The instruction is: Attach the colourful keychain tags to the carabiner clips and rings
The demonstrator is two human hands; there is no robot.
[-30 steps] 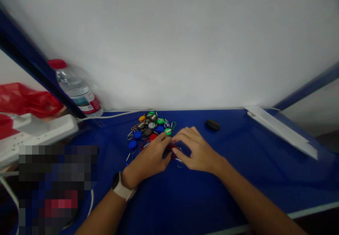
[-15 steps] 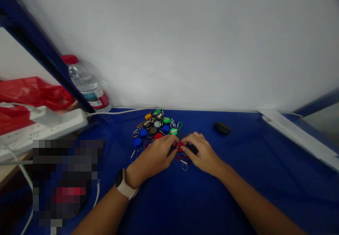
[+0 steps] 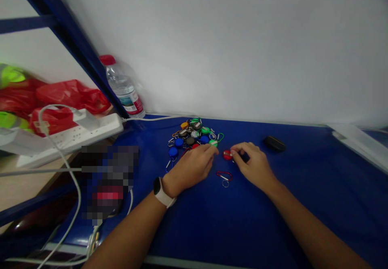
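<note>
Pinching the red reel (image 3: 226,155) at its edge, the right hand (image 3: 252,164) shows in the head view beside the piled reels (image 3: 190,141). The left hand (image 3: 192,167) curls near them, its grip unclear. Print on the bottle label (image 3: 130,101) is unreadable.

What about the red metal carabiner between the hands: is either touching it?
No, the carabiner lies apart from the left hand and the right hand.
</note>
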